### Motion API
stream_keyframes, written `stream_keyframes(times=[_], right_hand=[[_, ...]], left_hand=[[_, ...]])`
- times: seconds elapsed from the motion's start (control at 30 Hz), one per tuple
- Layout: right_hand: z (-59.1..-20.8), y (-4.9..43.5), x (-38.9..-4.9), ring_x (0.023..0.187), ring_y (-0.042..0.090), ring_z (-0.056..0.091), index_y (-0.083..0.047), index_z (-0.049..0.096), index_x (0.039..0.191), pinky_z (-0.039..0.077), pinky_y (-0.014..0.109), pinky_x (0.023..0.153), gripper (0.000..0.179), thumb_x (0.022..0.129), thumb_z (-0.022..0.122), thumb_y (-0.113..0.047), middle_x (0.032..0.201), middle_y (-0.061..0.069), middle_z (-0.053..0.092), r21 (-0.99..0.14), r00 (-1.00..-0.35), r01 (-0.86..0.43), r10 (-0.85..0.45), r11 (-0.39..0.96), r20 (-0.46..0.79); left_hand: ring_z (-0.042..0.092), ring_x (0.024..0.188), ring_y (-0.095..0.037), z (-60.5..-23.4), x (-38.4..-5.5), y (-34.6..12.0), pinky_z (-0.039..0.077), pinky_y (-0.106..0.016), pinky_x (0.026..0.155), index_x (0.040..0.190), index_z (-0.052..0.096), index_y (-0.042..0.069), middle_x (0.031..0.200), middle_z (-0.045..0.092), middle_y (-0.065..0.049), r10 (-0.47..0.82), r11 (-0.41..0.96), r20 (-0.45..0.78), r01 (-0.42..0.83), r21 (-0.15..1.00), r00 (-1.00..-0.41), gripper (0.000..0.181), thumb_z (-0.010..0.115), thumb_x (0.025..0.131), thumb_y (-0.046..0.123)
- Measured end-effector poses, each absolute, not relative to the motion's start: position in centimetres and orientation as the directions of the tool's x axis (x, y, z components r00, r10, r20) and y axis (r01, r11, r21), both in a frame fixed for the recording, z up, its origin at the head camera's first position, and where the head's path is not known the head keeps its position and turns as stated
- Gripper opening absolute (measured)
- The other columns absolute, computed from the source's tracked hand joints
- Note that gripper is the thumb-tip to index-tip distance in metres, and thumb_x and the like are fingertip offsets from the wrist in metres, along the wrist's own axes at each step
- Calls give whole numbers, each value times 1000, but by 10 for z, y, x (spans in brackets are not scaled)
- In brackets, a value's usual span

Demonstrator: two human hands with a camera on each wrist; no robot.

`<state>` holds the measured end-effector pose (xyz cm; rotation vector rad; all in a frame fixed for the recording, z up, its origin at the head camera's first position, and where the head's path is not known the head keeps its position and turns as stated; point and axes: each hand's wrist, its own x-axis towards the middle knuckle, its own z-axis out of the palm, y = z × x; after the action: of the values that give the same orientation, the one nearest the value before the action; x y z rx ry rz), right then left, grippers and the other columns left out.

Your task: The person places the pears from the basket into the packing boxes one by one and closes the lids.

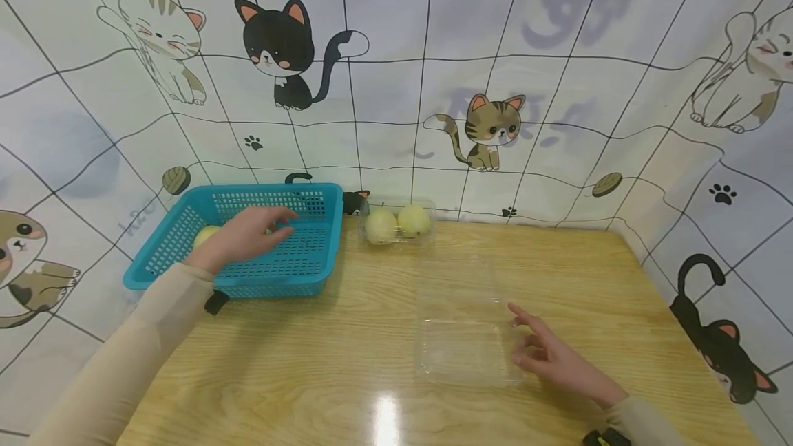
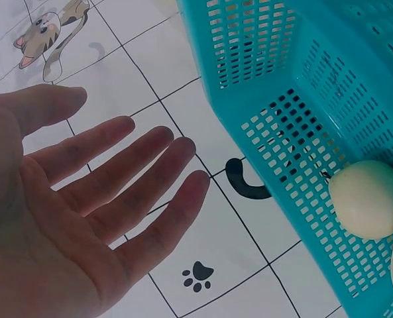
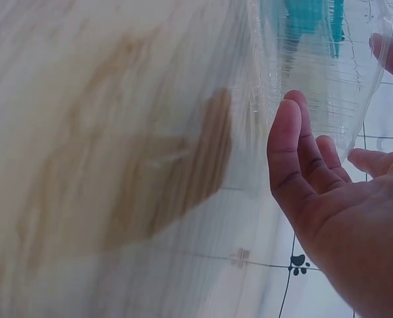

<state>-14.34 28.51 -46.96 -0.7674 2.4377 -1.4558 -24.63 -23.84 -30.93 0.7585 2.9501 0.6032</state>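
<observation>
My left hand (image 1: 250, 232) hovers over the blue perforated plastic basket (image 1: 279, 290), fingers spread and holding nothing. Part of a pale yellow fruit (image 1: 204, 235) shows in the basket beside the forearm. The left wrist view has two such fruits, one (image 2: 368, 199) with a dark stem; whether they are apples or pears I cannot tell. A clear, hinged plastic box (image 1: 464, 349) lies unfolded on the table, with no fruit in it. At its right edge is my right hand (image 1: 557, 363), fingers loosely bent; the right wrist view puts the fingertips close against the clear plastic (image 3: 322, 73), contact uncertain.
Against the back wall stands another clear box (image 1: 430, 232) with two pale green fruits (image 1: 381, 226) in it, just right of the basket. The wooden table (image 1: 310, 363) meets cat-patterned wall covering (image 1: 396, 88) at the back and sides.
</observation>
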Motion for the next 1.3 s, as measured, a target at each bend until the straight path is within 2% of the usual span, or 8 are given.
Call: stream_keyframes(times=[0.13, 0.43, 0.7, 0.93, 1.1, 1.3], right_hand=[[-469, 281, -143, 101, 31, 58, -3, 14, 153, 50, 29, 84, 77, 94, 64, -8, 134, 29, 34, -866, -848, -309, -525, 392, 65], [-470, 272, -144, 96, 19, 59, -3, 14, 153, 51, 29, 81, 79, 93, 64, -8, 134, 28, 34, -868, -842, -317, -534, 382, 72], [-469, 266, -145, 101, 32, 57, -3, 12, 154, 51, 30, 83, 80, 93, 64, -9, 135, 29, 33, -874, -837, -304, -545, 379, 54], [-470, 263, -146, 99, 27, 58, -5, 14, 154, 51, 29, 82, 81, 93, 66, -10, 134, 28, 35, -874, -843, -303, -535, 381, 59], [-471, 261, -145, 96, 25, 59, -1, 14, 153, 51, 30, 82, 80, 92, 66, -9, 131, 30, 37, -873, -832, -338, -546, 353, 101], [-472, 259, -145, 96, 24, 59, -2, 14, 153, 52, 31, 82, 81, 92, 66, -9, 131, 29, 36, -880, -827, -331, -553, 340, 97]], left_hand=[[62, 101, -34, -310, -249, -242, 51, -49, 84, 125, 57, -5, 121, 61, -22, 464, 809, 58, 449, 380, -884, 32, 53, 99, 13], [61, 103, -36, -312, -262, -251, 49, -51, 87, 125, 57, -4, 118, 62, -22, 452, 816, 50, 436, 379, -891, 31, 52, 99, 13], [58, 107, -42, -316, -274, -264, 46, -55, 91, 126, 54, -8, 119, 60, -27, 420, 837, 19, 395, 380, -907, 34, 50, 100, 13], [54, 111, -46, -318, -284, -277, 45, -57, 90, 127, 52, -11, 123, 56, -32, 415, 844, -8, 381, 378, -910, 35, 49, 100, 12], [53, 112, -48, -318, -291, -282, 44, -58, 90, 126, 51, -12, 123, 55, -33, 408, 854, -31, 369, 366, -913, 37, 49, 100, 14], [47, 118, -50, -317, -297, -289, 39, -60, 95, 128, 50, -13, 128, 51, -34, 384, 872, -58, 342, 349, -921, 40, 48, 101, 16]])
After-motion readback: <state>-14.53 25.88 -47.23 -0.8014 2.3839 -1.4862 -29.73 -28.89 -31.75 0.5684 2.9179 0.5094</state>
